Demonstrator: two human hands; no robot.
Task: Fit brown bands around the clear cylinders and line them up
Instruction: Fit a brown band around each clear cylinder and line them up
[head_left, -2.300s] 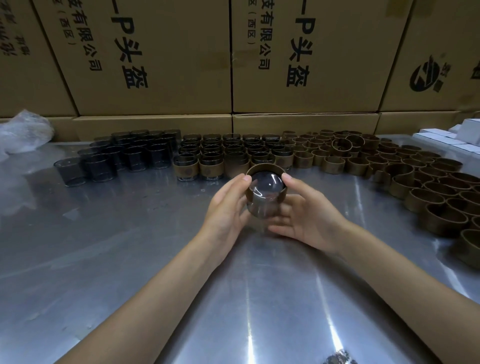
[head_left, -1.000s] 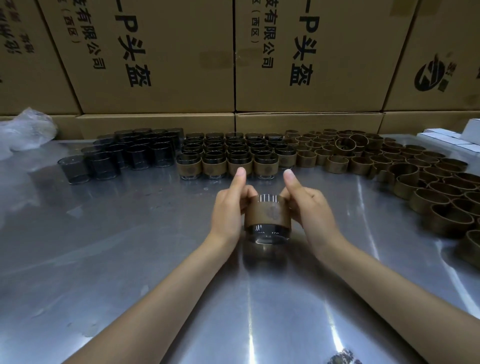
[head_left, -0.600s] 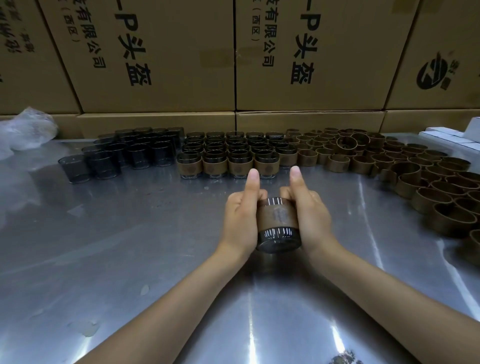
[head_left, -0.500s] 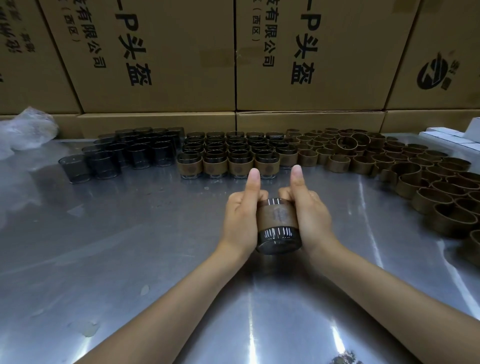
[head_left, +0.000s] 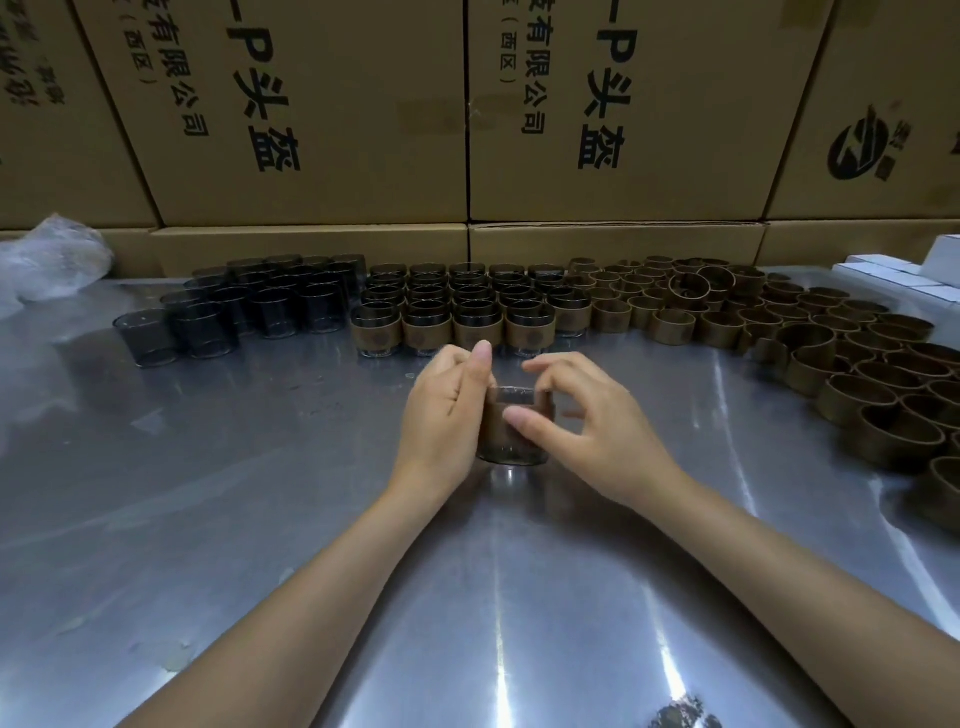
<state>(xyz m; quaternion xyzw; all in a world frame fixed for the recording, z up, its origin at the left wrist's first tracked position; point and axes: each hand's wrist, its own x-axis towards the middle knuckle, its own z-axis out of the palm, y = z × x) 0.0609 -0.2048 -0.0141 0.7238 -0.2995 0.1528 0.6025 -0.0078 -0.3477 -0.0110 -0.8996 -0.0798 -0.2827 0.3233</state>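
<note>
A clear cylinder with a brown band (head_left: 511, 434) around it stands upright on the metal table (head_left: 260, 493) between my hands. My left hand (head_left: 447, 410) grips its left side, thumb up. My right hand (head_left: 582, 421) curls round its right side, thumb across the front and fingers over the rim. Behind them stand rows of banded cylinders (head_left: 457, 317). Bare clear cylinders (head_left: 249, 306) cluster at the back left. Loose brown bands (head_left: 810, 343) spread over the back right.
Large cardboard boxes (head_left: 322, 114) wall off the back of the table. A crumpled plastic bag (head_left: 52, 260) lies at the far left. White boxes (head_left: 904, 275) sit at the far right edge.
The banded cylinder was held tilted above the table with both thumbs pointing up. Now it stands upright on the table, and my right hand has shifted to cup its rim and front.
</note>
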